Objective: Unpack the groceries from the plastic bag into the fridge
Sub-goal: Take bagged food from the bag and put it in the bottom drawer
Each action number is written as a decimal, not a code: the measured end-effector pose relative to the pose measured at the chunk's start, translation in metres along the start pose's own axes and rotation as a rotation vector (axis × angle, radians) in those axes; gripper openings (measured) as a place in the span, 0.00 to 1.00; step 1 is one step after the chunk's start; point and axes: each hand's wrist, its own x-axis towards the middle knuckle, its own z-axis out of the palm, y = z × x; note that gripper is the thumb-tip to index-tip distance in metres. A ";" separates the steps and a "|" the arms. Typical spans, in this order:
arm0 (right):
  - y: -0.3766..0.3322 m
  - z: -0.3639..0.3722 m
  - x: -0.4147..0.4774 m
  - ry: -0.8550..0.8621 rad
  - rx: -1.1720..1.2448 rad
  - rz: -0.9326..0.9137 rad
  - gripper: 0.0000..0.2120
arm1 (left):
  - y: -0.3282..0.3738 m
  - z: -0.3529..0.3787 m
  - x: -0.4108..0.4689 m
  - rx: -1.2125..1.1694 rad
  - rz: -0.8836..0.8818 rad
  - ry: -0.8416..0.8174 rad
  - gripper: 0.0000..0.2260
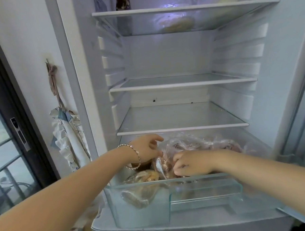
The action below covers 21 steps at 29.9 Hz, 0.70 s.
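Note:
The fridge stands open with its clear bottom drawer (205,193) pulled out. Inside the drawer lies a clear plastic bag of pinkish meat (193,143), and another clear bag with brownish food (145,188) rests at the front left. My left hand (146,148), with a silver bracelet on the wrist, pinches the meat bag's left edge. My right hand (191,163) is closed on the same bag's plastic near its front. Both forearms reach in over the drawer's front rim.
Two bare glass shelves (180,85) (182,129) sit above the drawer. The top shelf (183,8) holds bagged food and a dark jar. A cloth bag (68,134) hangs on the wall at left, beside a dark-framed glass door (16,133).

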 end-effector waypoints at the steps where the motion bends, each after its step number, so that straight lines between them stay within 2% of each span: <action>1: -0.001 -0.001 0.002 -0.017 0.017 0.023 0.17 | 0.001 0.000 -0.008 0.033 0.045 -0.016 0.19; 3: -0.005 0.000 -0.002 0.001 0.066 0.058 0.17 | 0.006 0.001 -0.032 0.059 0.126 -0.068 0.16; 4: -0.007 0.001 -0.009 0.073 0.115 0.083 0.17 | 0.009 0.003 -0.044 0.063 0.156 -0.096 0.17; 5: -0.009 0.004 -0.018 0.195 0.175 0.103 0.16 | 0.010 0.006 -0.056 0.104 0.199 -0.109 0.20; 7: -0.013 0.014 -0.042 0.499 0.248 0.105 0.15 | 0.009 0.018 -0.075 0.349 0.273 -0.103 0.30; 9: -0.019 0.028 -0.062 0.776 0.169 0.068 0.18 | 0.003 0.034 -0.084 0.607 0.316 0.026 0.37; 10: -0.018 0.037 -0.067 0.895 0.084 0.043 0.19 | 0.001 0.040 -0.085 0.654 0.322 0.110 0.36; 12: -0.008 0.059 -0.070 1.099 -0.087 0.006 0.18 | -0.002 0.047 -0.083 0.651 0.348 0.295 0.28; 14: 0.004 0.077 -0.069 1.234 -0.215 0.009 0.17 | -0.009 0.051 -0.078 0.654 0.416 0.463 0.22; 15: 0.008 0.083 -0.067 1.293 -0.274 0.025 0.17 | -0.012 0.051 -0.075 0.667 0.438 0.484 0.22; 18: 0.012 0.087 -0.055 1.443 -0.344 0.112 0.14 | -0.019 0.045 -0.063 0.682 0.461 0.489 0.23; 21: 0.007 0.079 -0.039 1.465 -0.361 0.143 0.14 | -0.029 0.033 -0.047 0.685 0.413 0.468 0.24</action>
